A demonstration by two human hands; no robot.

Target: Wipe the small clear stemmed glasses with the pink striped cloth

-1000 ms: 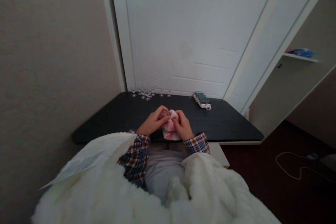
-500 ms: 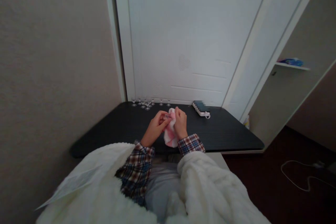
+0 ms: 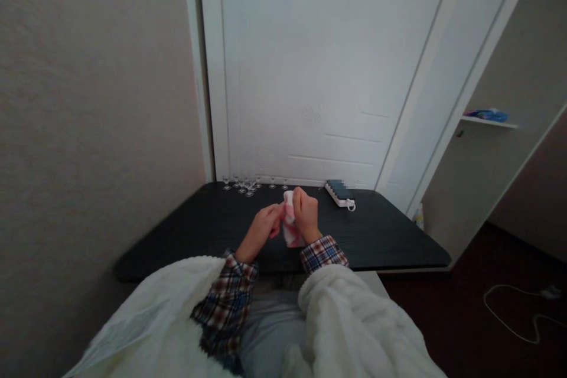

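My right hand (image 3: pixel 305 212) is closed round a fluffy pink-and-white cloth (image 3: pixel 290 227), whose loose end hangs down toward the table edge. My left hand (image 3: pixel 264 225) meets the cloth from the left, its fingers pinched together at the cloth's upper part. A small clear glass showed between these fingers a moment ago; now fingers and cloth hide it. Behind the hands, several small stemmed glasses (image 3: pixel 249 188) stand in a group at the back left of the black table (image 3: pixel 190 230). Two more, one of them a glass (image 3: pixel 285 183) close behind the cloth, stand apart to the right.
A phone (image 3: pixel 340 189) lies on a white device with a loop (image 3: pixel 351 205) at the back right of the table. A white panelled door (image 3: pixel 310 71) rises behind, and a wall (image 3: pixel 101 100) closes the left side. A white cable (image 3: pixel 509 319) lies on the dark floor.
My left hand has turned, its fingers closing in so the small glass no longer shows. My right hand has tightened into more of a fist round the cloth. The view has tilted slightly up.
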